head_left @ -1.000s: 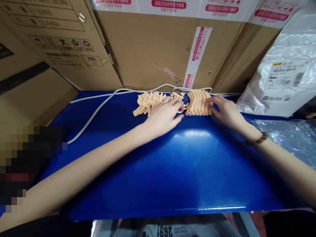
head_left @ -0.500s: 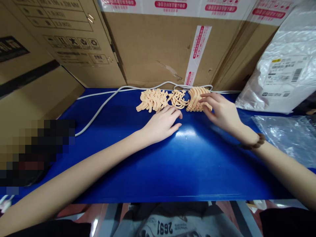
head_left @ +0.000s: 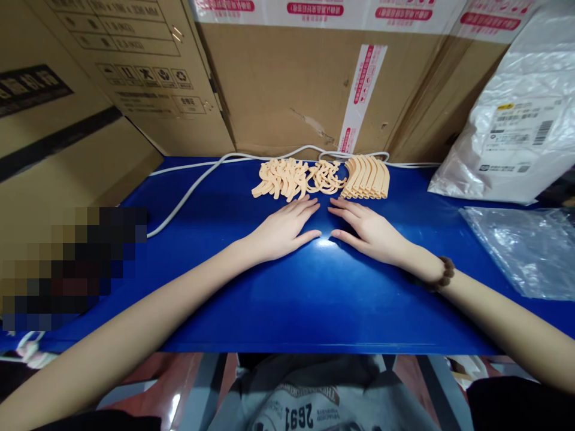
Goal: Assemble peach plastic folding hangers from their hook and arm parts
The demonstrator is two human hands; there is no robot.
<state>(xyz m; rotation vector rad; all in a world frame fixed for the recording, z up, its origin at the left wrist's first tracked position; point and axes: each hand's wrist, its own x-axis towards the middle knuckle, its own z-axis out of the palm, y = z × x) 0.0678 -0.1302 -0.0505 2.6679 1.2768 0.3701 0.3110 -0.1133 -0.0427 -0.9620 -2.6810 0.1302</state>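
Note:
Three groups of pale wooden pieces lie side by side near the back of the blue table. Wavy pieces (head_left: 282,178) form the left group, small curved pieces (head_left: 326,176) the middle one, and evenly lined-up curved strips (head_left: 367,176) the right one. My left hand (head_left: 285,230) rests on the table just in front of the left group, fingers spread and holding nothing. Opposite it, my right hand (head_left: 371,230) lies with its fingers apart in front of the strips, also holding nothing. A small gap separates the fingertips of both hands.
Behind the pieces, a white cable (head_left: 197,179) runs along the blue table (head_left: 314,311), with a large cardboard box (head_left: 287,90) beyond. More boxes (head_left: 148,108) stand at the left. At the right are a white plastic parcel (head_left: 507,137) and a clear plastic bag (head_left: 521,251).
My right hand has moved from the right group down and left onto the table. My left hand has shifted slightly left, and its fingers are straighter. The view has shifted a little.

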